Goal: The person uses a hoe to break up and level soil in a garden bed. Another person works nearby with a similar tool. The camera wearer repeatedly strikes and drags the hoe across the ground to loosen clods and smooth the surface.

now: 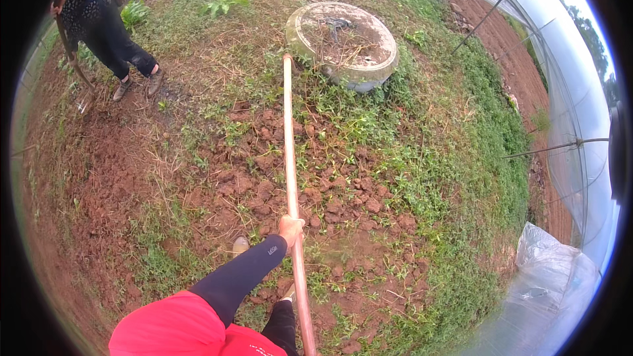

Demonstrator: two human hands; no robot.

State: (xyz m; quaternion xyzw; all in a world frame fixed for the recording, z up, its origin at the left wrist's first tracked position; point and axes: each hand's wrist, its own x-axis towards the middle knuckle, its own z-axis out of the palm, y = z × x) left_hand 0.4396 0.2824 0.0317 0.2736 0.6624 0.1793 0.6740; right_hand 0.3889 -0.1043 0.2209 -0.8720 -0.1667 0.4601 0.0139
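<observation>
My left hand [292, 230], below a dark sleeve, is closed around a long wooden handle [291, 158]. The handle runs from the bottom edge of the view up to weeds beside a round concrete cover [346, 39]; any tool head at its far end cannot be made out. Under the handle lie reddish-brown soil clods [336, 202] mixed with green weeds [366, 128]. One of my shoes [241, 245] shows left of the hand, and another partly shows below it. My right hand is out of view.
At the upper left another person [101, 29] stands holding a long-handled tool [69, 49] with its end at the ground. Plastic sheeting [559, 277] and a greenhouse frame with thin poles [489, 12] line the right side. Dry stalks lie atop the concrete cover.
</observation>
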